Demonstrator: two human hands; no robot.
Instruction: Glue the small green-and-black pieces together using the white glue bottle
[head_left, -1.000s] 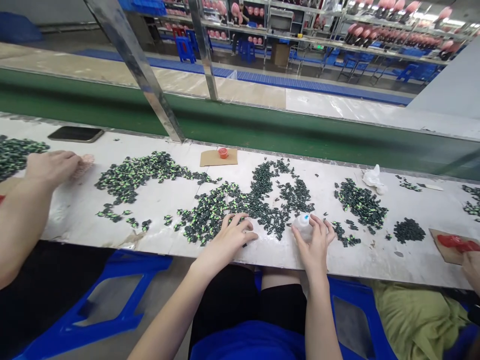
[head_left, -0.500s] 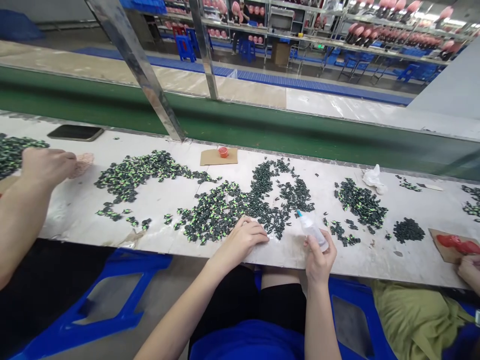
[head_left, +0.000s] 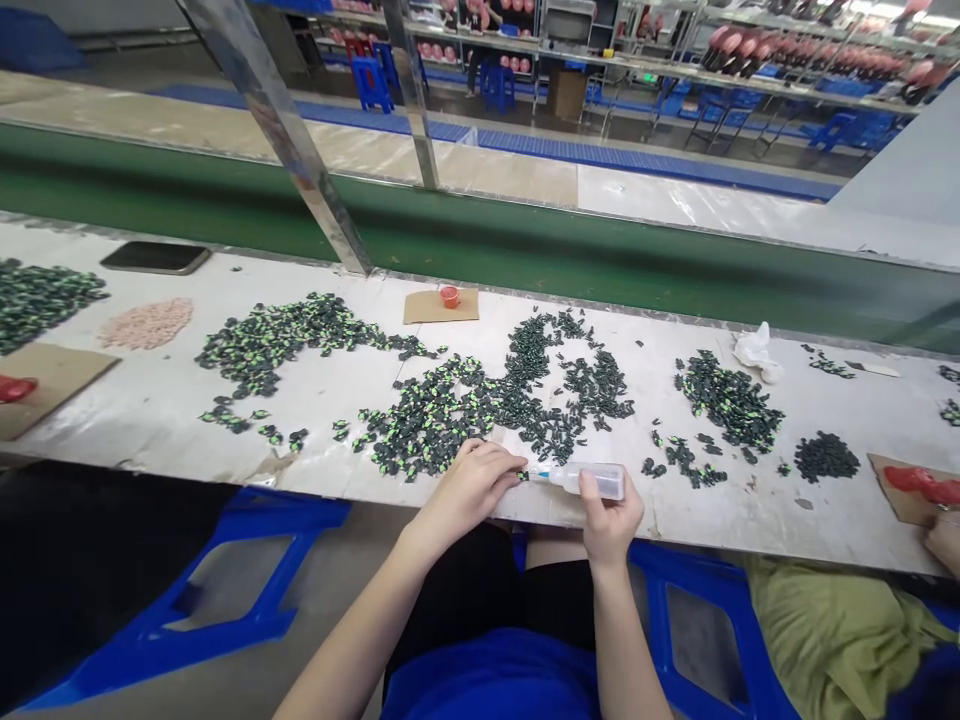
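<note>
My right hand (head_left: 611, 515) is closed round a clear squeeze bottle (head_left: 592, 479) with a blue tip, tilted nearly level and pointing left. The tip reaches a small dark piece with green marks (head_left: 523, 476), which the fingertips of my left hand (head_left: 474, 487) pinch at the table's near edge. Beside my left hand spreads a heap of black-and-green pieces (head_left: 420, 415). Small plain dark green pieces (head_left: 529, 365) lie in a pile just beyond both hands.
A red cup (head_left: 450, 297) stands on cardboard (head_left: 420, 308) at the back. More piles (head_left: 727, 400) lie right, near a crumpled white tissue (head_left: 757, 350). To the left are pink pieces (head_left: 150, 323) and a phone (head_left: 156, 257). A co-worker's hand (head_left: 945, 540) shows at the right edge.
The bottle has swung down and left from upright to nearly level, its tip now at the piece by my left fingers. The co-worker's arm on the left has gone from view.
</note>
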